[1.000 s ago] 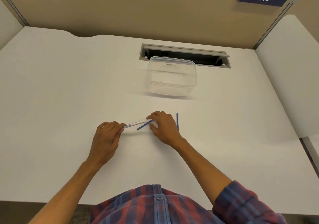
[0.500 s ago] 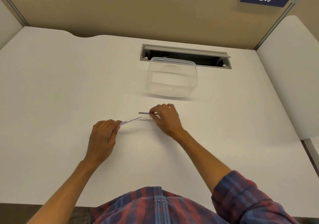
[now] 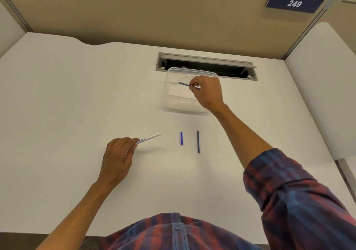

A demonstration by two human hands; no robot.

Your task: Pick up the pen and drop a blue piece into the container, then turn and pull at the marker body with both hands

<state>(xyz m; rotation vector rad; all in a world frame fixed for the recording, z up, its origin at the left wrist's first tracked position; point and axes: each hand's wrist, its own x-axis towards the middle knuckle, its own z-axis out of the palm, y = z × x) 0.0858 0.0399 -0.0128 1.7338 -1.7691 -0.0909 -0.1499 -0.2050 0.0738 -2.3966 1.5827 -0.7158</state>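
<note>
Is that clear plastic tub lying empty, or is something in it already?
Empty: through the clear tub only white desk shows. The right hand holds a thin blue stick above it.

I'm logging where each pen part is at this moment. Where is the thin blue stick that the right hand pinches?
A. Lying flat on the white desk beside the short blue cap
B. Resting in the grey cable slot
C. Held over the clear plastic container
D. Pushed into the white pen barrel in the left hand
C: the right hand pinches the thin blue stick over the clear plastic container, far from the white pen barrel that the left hand holds.
</note>
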